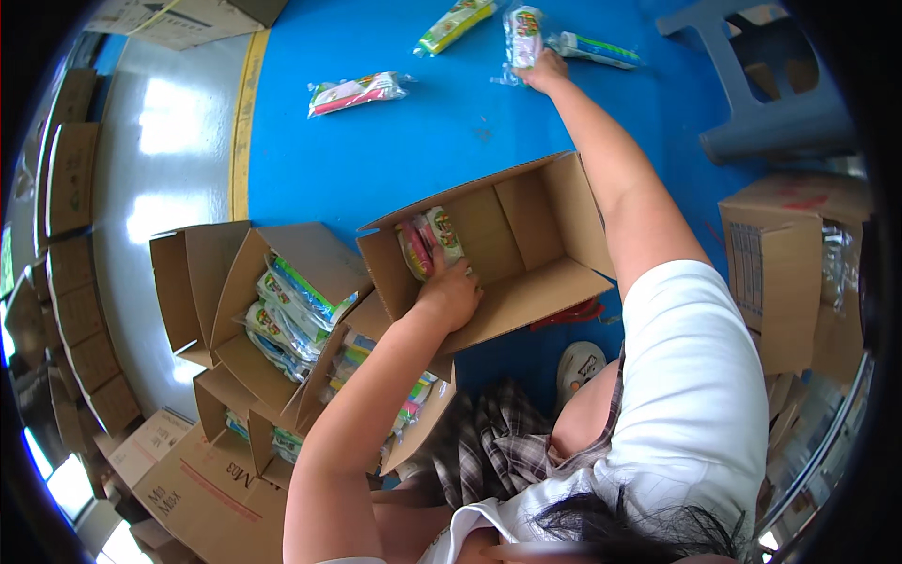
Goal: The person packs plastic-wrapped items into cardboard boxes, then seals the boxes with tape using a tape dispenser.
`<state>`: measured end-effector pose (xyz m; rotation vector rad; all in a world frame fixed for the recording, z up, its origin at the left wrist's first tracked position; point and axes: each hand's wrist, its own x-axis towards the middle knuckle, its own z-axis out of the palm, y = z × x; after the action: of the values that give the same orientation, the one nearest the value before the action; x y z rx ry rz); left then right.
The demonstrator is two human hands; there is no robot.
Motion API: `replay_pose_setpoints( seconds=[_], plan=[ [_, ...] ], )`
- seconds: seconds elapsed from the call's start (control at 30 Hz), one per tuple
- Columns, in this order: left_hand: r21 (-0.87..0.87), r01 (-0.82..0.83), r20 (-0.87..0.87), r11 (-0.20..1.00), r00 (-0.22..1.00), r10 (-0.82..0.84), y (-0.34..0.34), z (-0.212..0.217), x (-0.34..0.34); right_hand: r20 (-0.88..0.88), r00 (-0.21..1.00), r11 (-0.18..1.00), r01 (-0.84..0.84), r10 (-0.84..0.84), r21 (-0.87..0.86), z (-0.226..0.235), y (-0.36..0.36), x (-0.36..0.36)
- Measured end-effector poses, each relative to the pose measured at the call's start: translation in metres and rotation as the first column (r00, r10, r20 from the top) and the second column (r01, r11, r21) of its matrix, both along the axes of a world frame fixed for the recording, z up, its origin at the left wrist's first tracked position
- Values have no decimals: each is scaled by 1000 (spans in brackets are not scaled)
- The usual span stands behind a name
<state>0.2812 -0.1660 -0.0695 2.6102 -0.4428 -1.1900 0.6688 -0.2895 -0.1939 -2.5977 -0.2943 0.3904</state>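
An open cardboard box (pixel 512 273) stands tilted in front of me. Inside its left end are two clear plastic packets, one with a pink-red item (pixel 413 249) and one with pale and yellow-green parts (pixel 445 235). My left hand (pixel 453 296) reaches in with its fingers closed against these packets; the fingertips are partly hidden between them. At the far side of the blue surface, my outstretched right hand (pixel 545 70) has its fingers closed on the lower end of a clear packet with a pale pink item (pixel 524 38). A blue-and-green packet (pixel 597 50) lies right beside that hand.
On the blue surface (pixel 376 160) lie a pink packet (pixel 357 94) and a yellow packet (pixel 456 25). Left of me stand open boxes filled with packets (pixel 291 315). A grey-blue stool (pixel 780 122) and a brown carton (pixel 785 263) are at the right.
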Motion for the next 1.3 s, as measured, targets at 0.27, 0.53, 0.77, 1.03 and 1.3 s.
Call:
replay_pose_setpoints(
  seconds=[0.27,0.53,0.77,1.03,1.3],
  plan=[
    [-66,-60,106,996,992,67,18,-6,-15,-604,779,571,422,169,704,49,-8,-29],
    [-166,-865,-986,-474,145,82,26,72,43,-419,439,606,-541,795,583,261,-58,-99],
    [-318,-859,-948,-402,288,135,14,102,14,-599,566,682,86,567,727,241,-23,-204],
    [-574,-552,-460,605,828,319,58,90,-3,-936,73,939,-8,343,344,212,-34,-271],
    [-382,1,-149,924,987,-62,20,58,-6,-758,589,947,-297,281,120,135,36,-259]
  ],
)
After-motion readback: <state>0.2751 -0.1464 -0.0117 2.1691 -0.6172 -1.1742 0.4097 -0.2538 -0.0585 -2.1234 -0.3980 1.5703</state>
